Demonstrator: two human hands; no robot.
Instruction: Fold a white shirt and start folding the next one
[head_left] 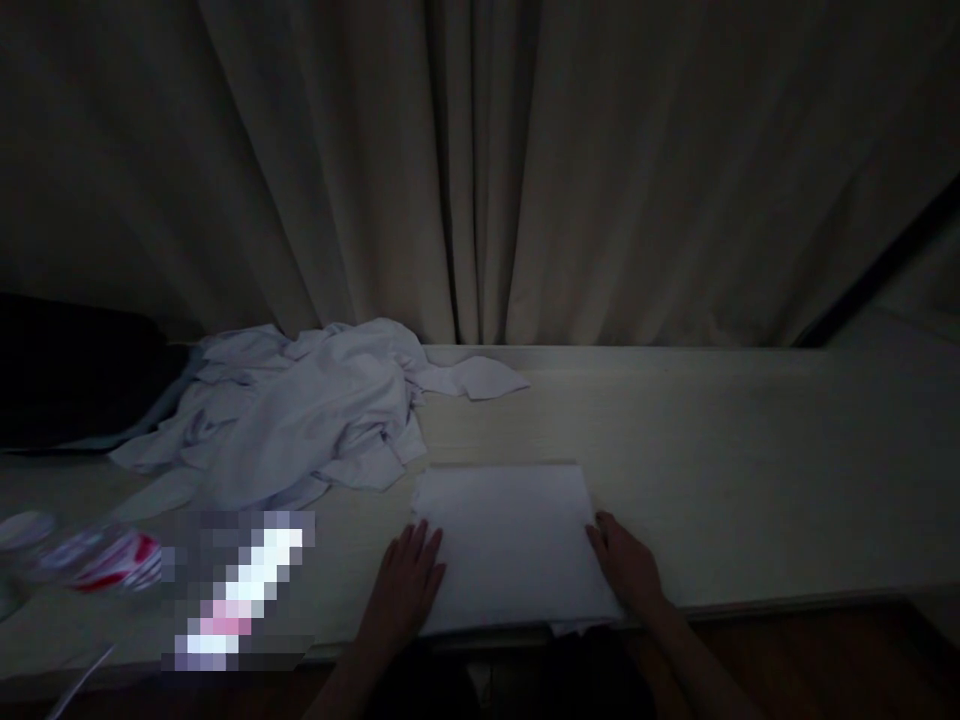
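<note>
Hands, left (407, 583) and right (625, 563), flat against folded cloth (510, 540) edges

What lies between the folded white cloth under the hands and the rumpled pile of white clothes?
Only bare tabletop: the head view shows a narrow strip of it between the folded white cloth and the rumpled pile of white clothes.
</note>
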